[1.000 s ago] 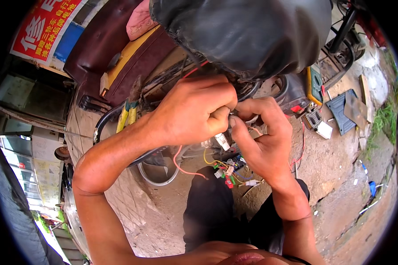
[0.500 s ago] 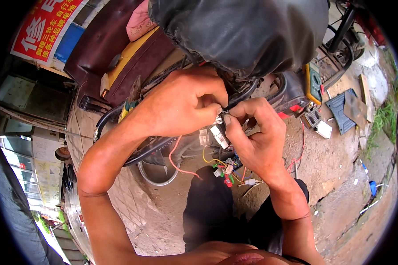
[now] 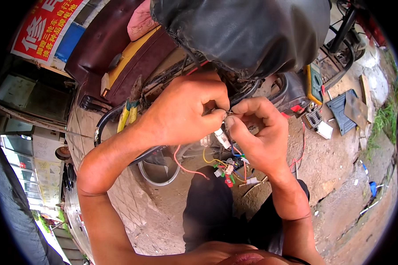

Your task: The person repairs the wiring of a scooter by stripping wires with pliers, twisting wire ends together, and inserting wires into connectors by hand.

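Note:
My left hand (image 3: pixel 188 110) and my right hand (image 3: pixel 262 137) meet below the edge of a black vehicle seat (image 3: pixel 252 35), thumb and forefinger pinched on each. A very thin wire (image 3: pixel 228 112) shows between the two sets of fingertips; its ends are hidden by the fingers. Just under them sits a white connector (image 3: pixel 222 138). Lower down, between my knees, hangs a bunch of coloured wires and small plugs (image 3: pixel 229 170). One loose red wire (image 3: pixel 188 170) curves out under my left wrist. Pliers with yellow-green handles (image 3: pixel 129 114) lie beside my left forearm.
A yellow-edged multimeter (image 3: pixel 314 85) leans at the right by the frame. On the ground past it are a dark plastic tray (image 3: pixel 342 110) and a wooden strip (image 3: pixel 365 95). A maroon padded seat (image 3: pixel 99 57) stands at the far left, near a red banner (image 3: pixel 46 28).
My right hand has shifted slightly right, and a bit of thin wire now shows between the fingertips. My left wrist has dropped a little, uncovering more of the pliers. The red wire's loose end moved right.

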